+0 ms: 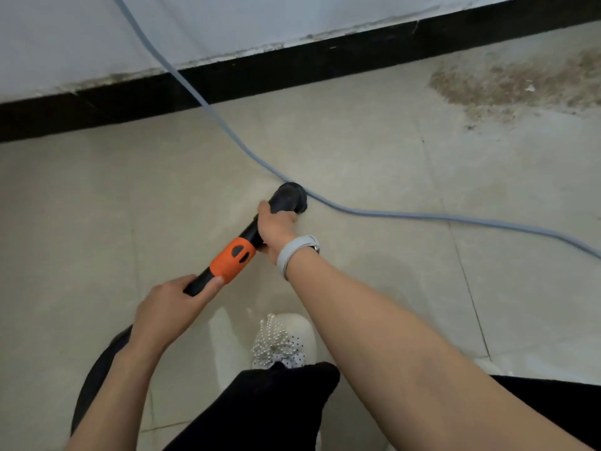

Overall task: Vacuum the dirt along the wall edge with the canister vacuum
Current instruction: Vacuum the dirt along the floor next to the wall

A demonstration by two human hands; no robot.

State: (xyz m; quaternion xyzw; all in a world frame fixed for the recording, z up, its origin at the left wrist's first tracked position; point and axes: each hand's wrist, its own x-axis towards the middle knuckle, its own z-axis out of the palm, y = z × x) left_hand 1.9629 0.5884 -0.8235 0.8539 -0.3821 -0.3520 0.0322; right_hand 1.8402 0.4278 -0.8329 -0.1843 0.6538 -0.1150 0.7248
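Head view: left grip (169, 307) curls round the vacuum wand (247, 232) behind its orange collar (232, 260); right grip (276, 227) clasps it beside the nozzle (291, 196). Dirt (517, 83) lies well beyond, by the black skirting (292, 70).

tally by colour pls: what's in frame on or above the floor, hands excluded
Black: 2, vacuum wand and baseboard
Orange: 1, collar on the wand
Blue-grey: 1, cord lying across the tiles
Brown: 1, dirt patch by the wall
White: 1, beaded shoe
Grey: 1, wristband
Total: 7
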